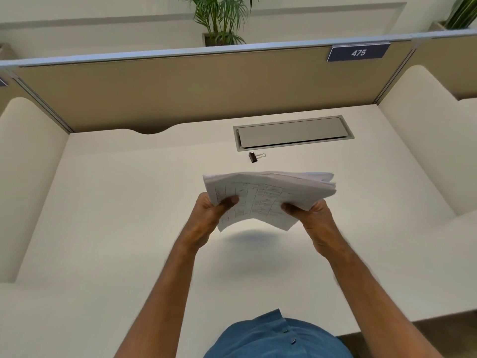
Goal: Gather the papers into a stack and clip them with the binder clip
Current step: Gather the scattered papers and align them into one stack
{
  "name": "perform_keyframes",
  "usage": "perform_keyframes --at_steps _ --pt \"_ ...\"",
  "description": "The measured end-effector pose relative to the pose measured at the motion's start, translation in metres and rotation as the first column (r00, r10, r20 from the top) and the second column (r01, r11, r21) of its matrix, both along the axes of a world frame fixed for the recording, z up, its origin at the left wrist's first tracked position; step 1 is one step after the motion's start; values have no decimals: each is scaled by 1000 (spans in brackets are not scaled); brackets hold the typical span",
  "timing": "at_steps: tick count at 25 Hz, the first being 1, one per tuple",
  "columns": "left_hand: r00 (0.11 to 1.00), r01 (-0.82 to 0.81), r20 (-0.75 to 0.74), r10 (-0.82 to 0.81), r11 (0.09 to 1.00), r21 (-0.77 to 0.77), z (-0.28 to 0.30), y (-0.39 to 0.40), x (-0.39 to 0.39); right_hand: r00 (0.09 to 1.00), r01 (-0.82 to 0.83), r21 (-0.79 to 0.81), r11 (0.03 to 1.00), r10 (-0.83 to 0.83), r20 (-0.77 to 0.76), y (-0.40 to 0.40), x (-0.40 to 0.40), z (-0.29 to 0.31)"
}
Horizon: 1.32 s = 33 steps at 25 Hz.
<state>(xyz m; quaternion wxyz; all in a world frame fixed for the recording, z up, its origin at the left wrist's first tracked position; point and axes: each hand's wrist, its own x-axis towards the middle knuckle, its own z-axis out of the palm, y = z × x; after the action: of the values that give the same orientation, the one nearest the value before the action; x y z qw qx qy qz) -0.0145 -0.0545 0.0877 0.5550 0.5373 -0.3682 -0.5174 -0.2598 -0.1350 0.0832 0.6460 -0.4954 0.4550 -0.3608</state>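
Note:
A loose stack of printed papers (268, 192) is held up above the white desk (129, 202), its edges uneven and its middle sagging. My left hand (209, 215) grips the stack's near left corner, thumb on top. My right hand (309, 215) grips the near right corner the same way. A shadow lies on the desk below the sheets. A black binder clip (254, 157) with silver handles lies on the desk just beyond the stack, apart from both hands.
A grey cable hatch (293, 133) is set into the desk behind the clip. Tan partition panels (180, 91) and cream side dividers (23, 177) close in the desk on three sides. A sign reading 475 (358, 52) hangs on the back panel.

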Motion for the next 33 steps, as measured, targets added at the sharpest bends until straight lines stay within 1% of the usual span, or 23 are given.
perform_keyframes --at_steps 2,6,8,11,14,16,18,19,21,25,27,30,33 --pt "1000 8 4 -9 999 46 -15 3 -3 999 19 20 1000 -19 -37 4 -1 -14" --pt "999 -17 -39 24 981 191 -59 11 -18 995 37 71 997 -30 -100 15 -2 -46" --pt "998 -27 -53 40 973 229 -68 10 -21 992 51 71 996 -42 -123 11 -3 -53" --pt "997 -28 -66 47 965 259 -75 6 -20 991 18 75 997 -8 -133 10 -6 -60" --pt "999 -17 -42 32 943 334 -91 10 -21 985 -1 105 994 19 -172 12 -8 -75" --pt "998 -41 -20 54 912 409 -104 17 -22 977 -25 133 991 53 -206 12 -11 -88" --pt "991 -99 -35 127 889 447 -115 21 -22 970 -35 159 987 72 -232 10 -14 -99" --pt "987 -116 -49 155 881 459 -120 22 -22 968 -29 173 984 71 -240 8 -15 -104" --pt "984 -139 -25 176 851 507 -127 24 -23 962 1 216 976 58 -266 6 -14 -112" --pt "978 -151 -8 210 727 670 -139 21 -23 900 68 263 962 55 -433 7 -7 -131" --pt "983 -136 7 184 694 707 -141 16 -20 880 92 290 953 58 -471 8 -6 -140" --pt "990 -115 28 139 672 731 -137 11 -17 860 96 297 950 71 -505 9 -7 -145" --pt "993 -116 110 49 643 757 -139 7 -12 847 89 281 956 75 -526 8 -6 -142"
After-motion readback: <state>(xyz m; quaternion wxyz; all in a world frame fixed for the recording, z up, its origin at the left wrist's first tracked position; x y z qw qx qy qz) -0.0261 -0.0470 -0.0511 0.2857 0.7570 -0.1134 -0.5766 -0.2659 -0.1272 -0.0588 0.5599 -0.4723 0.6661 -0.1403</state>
